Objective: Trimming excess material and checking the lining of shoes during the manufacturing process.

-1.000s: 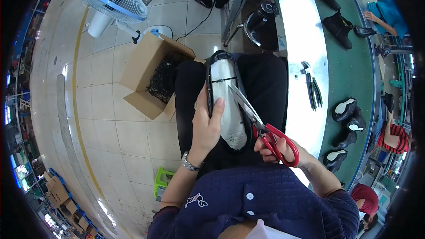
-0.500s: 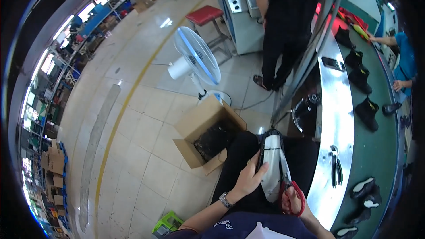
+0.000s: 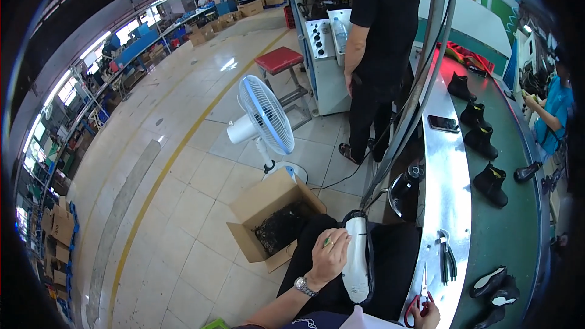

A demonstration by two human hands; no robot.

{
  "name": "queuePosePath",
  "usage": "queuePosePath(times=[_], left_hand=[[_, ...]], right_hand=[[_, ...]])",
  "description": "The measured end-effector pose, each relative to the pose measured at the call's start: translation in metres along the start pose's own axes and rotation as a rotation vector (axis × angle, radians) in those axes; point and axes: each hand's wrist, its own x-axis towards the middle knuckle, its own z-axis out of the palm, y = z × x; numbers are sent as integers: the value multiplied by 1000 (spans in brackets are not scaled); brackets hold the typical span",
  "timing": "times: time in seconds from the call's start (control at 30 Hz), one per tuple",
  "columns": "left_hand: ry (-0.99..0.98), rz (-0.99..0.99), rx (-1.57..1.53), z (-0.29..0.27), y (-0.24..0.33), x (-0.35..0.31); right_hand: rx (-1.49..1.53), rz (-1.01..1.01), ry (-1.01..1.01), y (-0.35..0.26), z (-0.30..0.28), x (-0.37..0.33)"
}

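A black shoe (image 3: pixel 356 257) lies sole-up across my lap, its white underside showing and its toe end pointing away. My left hand (image 3: pixel 329 254), fingers bent, grips its left edge; the fingertips are partly hidden. At the metal ledge (image 3: pixel 444 194) on my right, my right hand (image 3: pixel 428 315) is closed round the red handles of a pair of scissors (image 3: pixel 425 292). Their blades point forward along the ledge. Black-handled pliers (image 3: pixel 446 258) rest on the same ledge, just ahead of the scissors.
Several black shoes (image 3: pixel 490 185) sit on a green conveyor belt (image 3: pixel 518 231) beyond the ledge, where a phone (image 3: pixel 443 123) lies. An open carton (image 3: pixel 248 235) with dark scraps stands left of my knees, behind it a fan (image 3: pixel 265 116). Co-workers (image 3: pixel 385 36) stand ahead and across the belt.
My right hand has taken the scissors away from the shoe, rightward to the metal ledge. My left hand has turned over, back upward, at the shoe's edge. The view has tilted up.
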Motion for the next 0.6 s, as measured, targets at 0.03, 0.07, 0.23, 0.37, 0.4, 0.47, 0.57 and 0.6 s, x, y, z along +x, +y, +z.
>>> queuePosePath(times=[0.03, 0.07, 0.23, 0.37, 0.4, 0.47, 0.57, 0.6], left_hand=[[4, 8, -6, -1, 0, -2], [11, 14, -10, -1, 1, -2], [161, 132, 6, -6, 3, -2], [263, 118, -10, -24, 5, 34], [321, 132, -16, -35, 9, 41], [476, 223, -58, -50, 12, 55], [549, 63, 198, -70, 3, 71], [513, -17, 205, -70, -10, 75]], right_hand=[[77, 43, 54, 20, 5, -6], [33, 23, 41, 48, 11, -8], [-254, -265, 277, 10, -11, -9], [507, -141, -113, -89, -7, 7], [752, -99, -357, -119, -6, 9], [1058, -146, -731, -140, 25, 13], [1100, 329, -790, -181, 32, 14], [1100, 475, -791, -192, 25, 14]])
